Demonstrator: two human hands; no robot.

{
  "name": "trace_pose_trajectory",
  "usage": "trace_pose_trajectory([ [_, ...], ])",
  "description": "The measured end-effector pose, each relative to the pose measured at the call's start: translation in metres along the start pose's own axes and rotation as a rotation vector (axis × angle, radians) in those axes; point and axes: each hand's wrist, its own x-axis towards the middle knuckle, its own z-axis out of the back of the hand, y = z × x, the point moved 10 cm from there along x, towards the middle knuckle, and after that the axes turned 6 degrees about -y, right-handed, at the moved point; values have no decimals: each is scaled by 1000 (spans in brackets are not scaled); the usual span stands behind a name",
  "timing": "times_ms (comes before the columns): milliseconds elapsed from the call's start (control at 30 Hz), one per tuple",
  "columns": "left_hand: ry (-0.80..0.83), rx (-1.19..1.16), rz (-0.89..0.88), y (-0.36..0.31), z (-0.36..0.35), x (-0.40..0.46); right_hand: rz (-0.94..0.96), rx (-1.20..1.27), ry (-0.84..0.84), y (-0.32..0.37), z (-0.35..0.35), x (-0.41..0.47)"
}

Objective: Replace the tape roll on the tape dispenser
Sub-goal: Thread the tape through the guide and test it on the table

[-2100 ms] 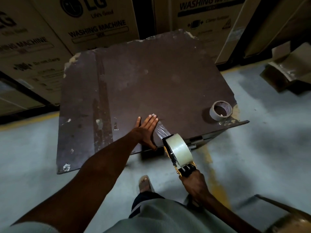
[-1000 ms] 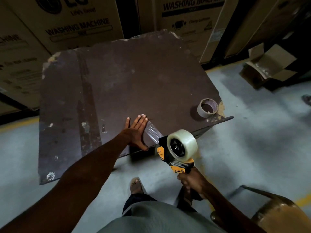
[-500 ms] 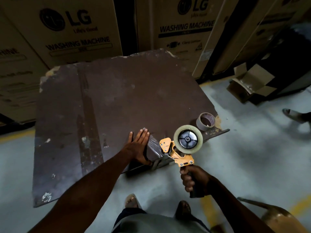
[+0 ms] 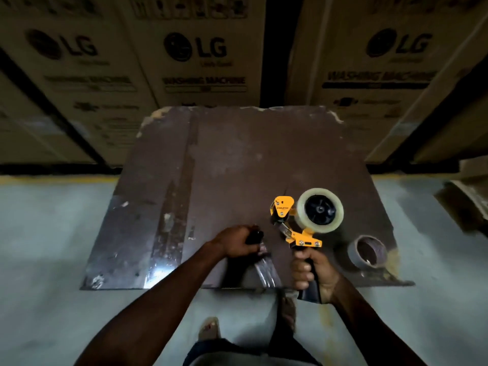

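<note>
My right hand grips the black handle of the orange tape dispenser and holds it upright over the table's front right. A full clear tape roll sits on its black hub. My left hand rests curled on the brown table, with its fingertips closed at the upper end of a shiny tape strip. That strip lies stuck on the table and runs to the front edge. An empty tape core lies near the table's front right corner.
Tall cardboard washing machine boxes stand right behind the table. Grey concrete floor lies on both sides. Flattened cardboard lies on the floor at the right. My feet are below the table's front edge.
The dispenser has come up and away from the table edge, so the strip no longer joins it. My left hand went from flat on the tape to curled. The view has tilted up.
</note>
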Motion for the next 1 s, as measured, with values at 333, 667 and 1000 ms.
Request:
trace_pose_trajectory([
  [333,-661,-650,99,-56,116,8,-94,-17,263,74,-43,-11],
  [667,-543,-580,-115,-75,175,25,-143,-30,365,92,-72,-15],
  [1000,-334,-425,-191,-70,196,32,-235,-15,319,87,-76,-8],
])
